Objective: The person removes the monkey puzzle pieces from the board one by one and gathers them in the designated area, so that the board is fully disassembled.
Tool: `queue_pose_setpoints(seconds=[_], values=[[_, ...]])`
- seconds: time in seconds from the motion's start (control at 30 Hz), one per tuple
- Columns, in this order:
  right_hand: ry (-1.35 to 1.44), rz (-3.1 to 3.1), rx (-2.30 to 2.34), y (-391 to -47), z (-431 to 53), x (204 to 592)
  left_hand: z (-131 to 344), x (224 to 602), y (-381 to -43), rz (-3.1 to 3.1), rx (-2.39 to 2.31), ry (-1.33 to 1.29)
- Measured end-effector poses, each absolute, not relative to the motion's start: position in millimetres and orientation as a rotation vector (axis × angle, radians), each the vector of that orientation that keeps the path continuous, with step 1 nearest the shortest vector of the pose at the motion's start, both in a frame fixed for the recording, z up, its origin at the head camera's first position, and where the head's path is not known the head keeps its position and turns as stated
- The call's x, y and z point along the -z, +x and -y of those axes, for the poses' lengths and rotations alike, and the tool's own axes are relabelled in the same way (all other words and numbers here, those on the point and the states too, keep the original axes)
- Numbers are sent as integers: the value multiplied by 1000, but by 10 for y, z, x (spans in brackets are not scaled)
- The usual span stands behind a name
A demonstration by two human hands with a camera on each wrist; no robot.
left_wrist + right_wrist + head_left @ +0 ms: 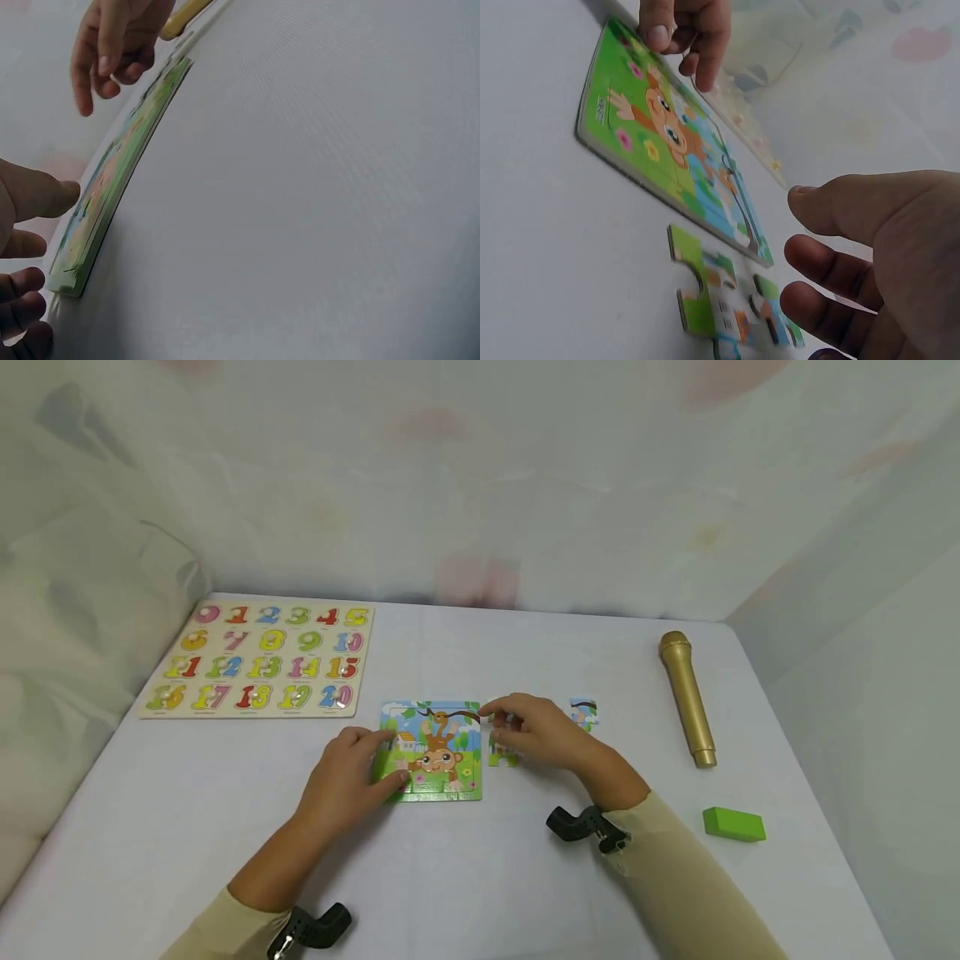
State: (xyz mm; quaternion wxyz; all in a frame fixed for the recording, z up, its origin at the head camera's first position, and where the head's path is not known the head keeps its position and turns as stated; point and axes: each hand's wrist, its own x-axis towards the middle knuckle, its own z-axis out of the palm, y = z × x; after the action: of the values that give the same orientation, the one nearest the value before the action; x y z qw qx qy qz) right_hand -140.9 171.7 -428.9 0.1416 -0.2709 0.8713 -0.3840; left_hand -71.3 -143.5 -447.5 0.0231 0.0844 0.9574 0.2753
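My left hand [347,779] lies on the monkey puzzle board [433,750], fingers [45,193] loosely bent, thumb pressing its left edge w/o really gripping. My right hand [528,732] hovers at approx 3 o'clock of the board, fingers [829,264] relaxed & part-curled over a loose puzzle piece [712,296]; can't tell if they touch it, nothing held. Another loose piece [584,712] sits further out at 3 o'clock. Board is flat, thin, square, glossy print; pieces are thin card w/ knobs & notches. Tabletop [480,877] has a smooth pale cloth; at 10 o'clock a wooden number board [262,658], at 3 o'clock a gold cylindrical microphone [687,697], at 4 o'clock a green block [733,824]. Pale draped fabric walls behind.
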Motion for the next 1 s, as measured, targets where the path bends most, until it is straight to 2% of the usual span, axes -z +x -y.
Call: queue_pose_setpoints(seconds=[0.4,0.6,0.8,1.0], values=[[-902,-2427,1150,-1569,-1260,4333,1326,4508,-795,-2946,-875,335],[-856,-2408,1141,-1602,-1056,4355,1302,4527,-834,-2934,-857,328],[-775,-2452,1043,-1594,-957,4405,1287,4527,-854,-2948,-807,361],[-826,-2460,893,-1593,-930,4419,1272,4493,-853,-2942,-785,340]])
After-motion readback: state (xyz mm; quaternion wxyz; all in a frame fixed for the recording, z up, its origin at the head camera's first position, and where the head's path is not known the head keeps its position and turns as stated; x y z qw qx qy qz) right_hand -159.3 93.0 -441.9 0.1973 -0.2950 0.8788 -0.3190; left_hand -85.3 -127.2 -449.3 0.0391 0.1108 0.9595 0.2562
